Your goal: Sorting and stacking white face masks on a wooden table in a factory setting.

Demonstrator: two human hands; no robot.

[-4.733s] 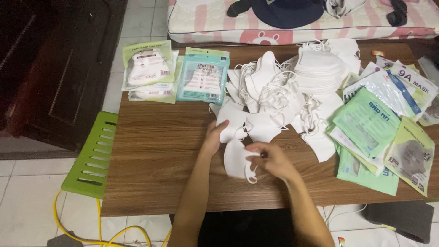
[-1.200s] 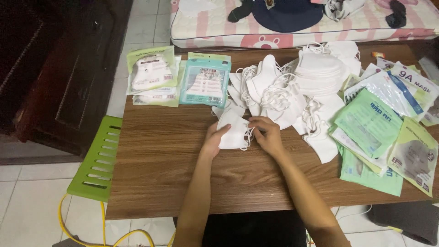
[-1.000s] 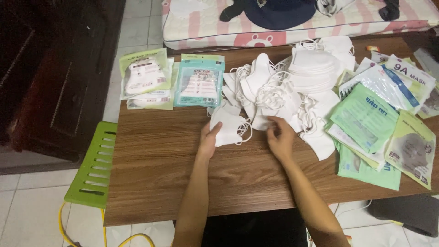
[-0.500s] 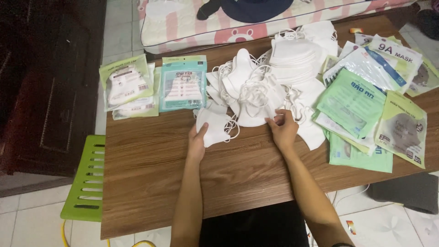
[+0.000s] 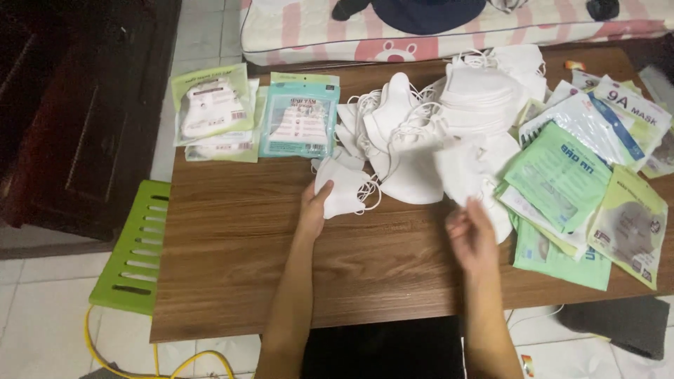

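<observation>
Gripping a folded white mask in my left hand, right hand empty and loose; dangling ear loops could snag the pile.

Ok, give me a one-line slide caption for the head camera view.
Left hand holds a folded white mask on a wooden table; right hand reaches toward the mask pile.

1. A single head-worn view looks steeply down from above at a wooden table filling the frame's middle.
2. It sits fairly near; forearms enter from the bottom edge, tiled floor lower left.
</observation>
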